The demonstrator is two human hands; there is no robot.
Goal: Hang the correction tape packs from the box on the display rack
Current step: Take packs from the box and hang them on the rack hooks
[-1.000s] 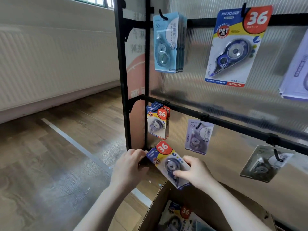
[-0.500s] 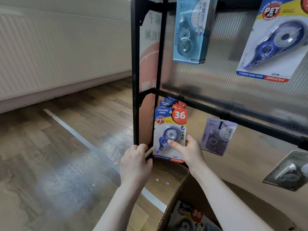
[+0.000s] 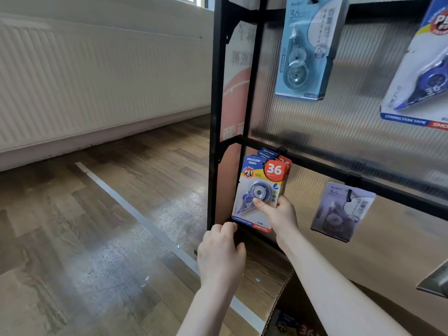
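Right hand (image 3: 278, 214) pinches the correction tape pack (image 3: 258, 192) upright; left hand (image 3: 221, 253), loosely curled below it, holds nothing.

I see the display rack (image 3: 214, 112) as matt black metal, backed by a ribbed translucent plastic panel (image 3: 339, 132) with a dull sheen. The correction tape pack (image 3: 260, 190) on the rack's lower bar looks like glossy printed card under a clear plastic blister. Below the rack, the box (image 3: 278, 299) shows raw corrugated cardboard, and the floor (image 3: 97, 238) looks like wood-grain planks with a soft gloss.
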